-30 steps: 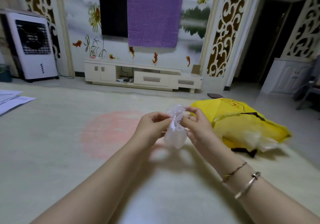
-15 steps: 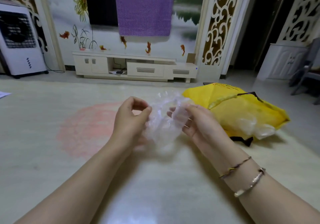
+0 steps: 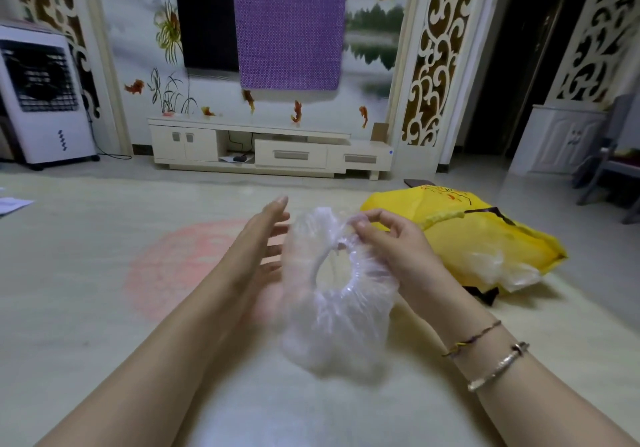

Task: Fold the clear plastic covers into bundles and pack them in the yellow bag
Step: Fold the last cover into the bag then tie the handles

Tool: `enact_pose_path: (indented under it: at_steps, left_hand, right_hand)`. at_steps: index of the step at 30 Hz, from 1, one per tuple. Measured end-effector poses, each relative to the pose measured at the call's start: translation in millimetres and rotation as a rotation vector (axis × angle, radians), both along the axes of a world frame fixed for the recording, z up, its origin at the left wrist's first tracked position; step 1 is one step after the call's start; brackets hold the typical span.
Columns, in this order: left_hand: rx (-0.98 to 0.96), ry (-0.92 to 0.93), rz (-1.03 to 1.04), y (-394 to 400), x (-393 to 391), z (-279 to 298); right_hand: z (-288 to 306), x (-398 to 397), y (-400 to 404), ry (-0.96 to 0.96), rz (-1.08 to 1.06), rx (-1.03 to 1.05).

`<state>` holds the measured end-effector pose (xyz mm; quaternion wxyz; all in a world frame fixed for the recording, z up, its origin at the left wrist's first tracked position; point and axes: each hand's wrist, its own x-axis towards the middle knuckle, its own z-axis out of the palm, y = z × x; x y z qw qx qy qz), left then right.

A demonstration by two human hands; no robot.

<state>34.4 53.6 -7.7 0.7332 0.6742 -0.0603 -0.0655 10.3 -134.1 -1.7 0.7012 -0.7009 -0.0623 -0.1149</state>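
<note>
Yellow bag [image 3: 485,235] lies slumped on the pale floor [image 3: 86,291] to the right, mouth toward the person, some clear plastic already showing at its opening. Clear plastic cover [image 3: 332,294] hangs in mid-air between the hands, puffed open with a gathered rim: likely near weightless, limp, slippery and apt to spring back, so best taken at that rim. Right hand [image 3: 391,249] pinches the rim; left hand [image 3: 263,242] is flat, fingers straight against the cover's side.

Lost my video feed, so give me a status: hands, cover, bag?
Right hand pinches clear crinkled plastic cover, opened out. Left hand open beside it. Yellow plastic bag lies right, nothing between.
</note>
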Motion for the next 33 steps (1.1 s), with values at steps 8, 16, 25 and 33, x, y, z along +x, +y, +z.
enact_pose_path:
  at_steps: [8,16,25,33]
  left_hand:
    - [0.073,-0.090,0.029,-7.4,0.7,-6.9]
    - [-0.181,-0.168,0.340,6.2,6.3,-3.8]
    - [0.864,-0.316,0.487,32.6,8.0,-23.3]
    - [0.835,-0.719,0.336,31.0,4.7,-15.5]
  right_hand:
    - [-8.1,1.4,6.3,0.050,-0.003,-0.148]
    - [-22.1,1.0,13.7,0.249,0.000,-0.093]
    - [-28.8,25.3,7.4,0.110,-0.379,-0.639]
    - [-25.0,2.4,3.1,-0.131,-0.271,-0.944]
